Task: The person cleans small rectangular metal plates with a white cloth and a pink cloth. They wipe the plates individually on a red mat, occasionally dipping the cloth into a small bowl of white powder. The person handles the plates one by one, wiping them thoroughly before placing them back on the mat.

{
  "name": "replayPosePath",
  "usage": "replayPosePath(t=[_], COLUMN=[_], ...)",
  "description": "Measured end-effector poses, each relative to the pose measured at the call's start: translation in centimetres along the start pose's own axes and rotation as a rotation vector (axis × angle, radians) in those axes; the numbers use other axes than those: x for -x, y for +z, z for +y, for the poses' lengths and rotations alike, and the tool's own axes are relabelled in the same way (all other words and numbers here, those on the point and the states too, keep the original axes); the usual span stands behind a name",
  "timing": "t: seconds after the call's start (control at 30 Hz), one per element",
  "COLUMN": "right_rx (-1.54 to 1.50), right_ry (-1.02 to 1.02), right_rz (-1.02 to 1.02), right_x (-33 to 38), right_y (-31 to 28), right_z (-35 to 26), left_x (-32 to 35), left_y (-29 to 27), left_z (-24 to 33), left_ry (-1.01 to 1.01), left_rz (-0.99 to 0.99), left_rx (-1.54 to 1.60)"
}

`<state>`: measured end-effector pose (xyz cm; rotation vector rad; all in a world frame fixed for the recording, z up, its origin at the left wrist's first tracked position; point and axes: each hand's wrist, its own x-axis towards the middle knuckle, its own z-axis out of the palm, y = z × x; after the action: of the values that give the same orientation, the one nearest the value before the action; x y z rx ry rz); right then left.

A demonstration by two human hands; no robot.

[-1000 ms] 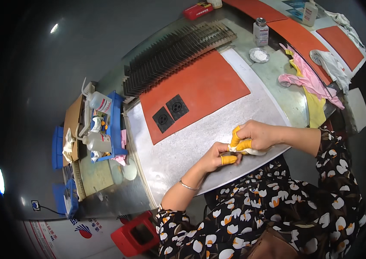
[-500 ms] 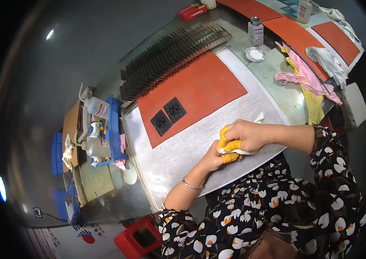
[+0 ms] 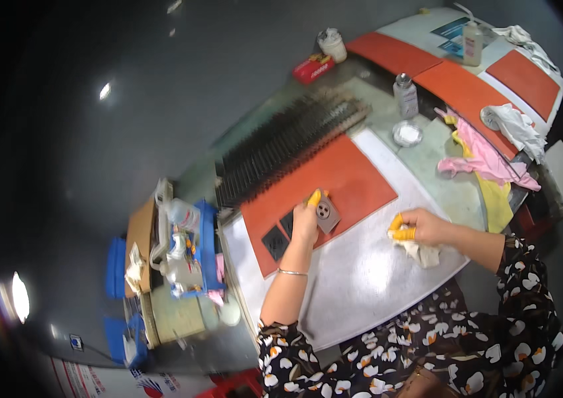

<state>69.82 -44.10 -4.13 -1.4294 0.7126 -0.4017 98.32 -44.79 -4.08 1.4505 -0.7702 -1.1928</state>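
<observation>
Above the red mat (image 3: 354,176), my left hand (image 3: 307,215), with yellow finger covers, grips the edge of a grey-brown square plate (image 3: 324,213) that has a round face with three holes. Two dark square plates lie on the mat beside it; the nearer dark plate (image 3: 273,245) shows well, while my left hand partly covers the other dark plate (image 3: 287,223). My right hand (image 3: 414,227), also in yellow finger covers, is closed on a crumpled white cloth (image 3: 422,254) over the pale sheet (image 3: 361,285), to the right of the mat.
A long rack of dark upright plates (image 3: 281,149) stands behind the mat. At the back right are a bottle (image 3: 405,96), a small dish of white stuff (image 3: 407,134) and pink and yellow cloths (image 3: 477,162). A blue tray of bottles (image 3: 208,229) sits left.
My hands have parted. The left has moved forward over the mat with the square plate, now visible; the right has moved right with the cloth. The view has shifted.
</observation>
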Motion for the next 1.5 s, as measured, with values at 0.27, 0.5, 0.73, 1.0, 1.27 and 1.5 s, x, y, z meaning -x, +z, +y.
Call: replayPosePath(t=[0.27,0.5,0.73,1.0,1.27,1.5], right_rx=[0.133,-0.065,-0.096,-0.174,-0.289,-0.723], right_ry=[-0.104,0.004,-0.131,0.013,-0.203,-0.166], right_rz=[0.001,-0.059,-0.03,-0.087,-0.07,-0.076], right_x=[-0.6,-0.6,-0.7,0.2,-1.0,0.4], right_y=[-4.5,-4.5,-5.3,-5.8,-6.0,-3.3], right_z=[3.1,3.7,5.2,2.2,4.8,1.3], left_x=[-1.0,-15.0,-26.3,-28.6,-11.7,6.3], left_y=[0.0,5.8,18.3,17.5,12.4,6.4], left_z=[-1.1,12.4,15.3,15.9,14.9,0.3], left_ry=[0.624,0.828,0.366,0.253,0.402,0.222], left_rz=[0.273,0.164,0.468,0.518,-0.187,-0.138], left_rx=[-1.004,-1.042,-1.538,-1.394,-0.264,0.199])
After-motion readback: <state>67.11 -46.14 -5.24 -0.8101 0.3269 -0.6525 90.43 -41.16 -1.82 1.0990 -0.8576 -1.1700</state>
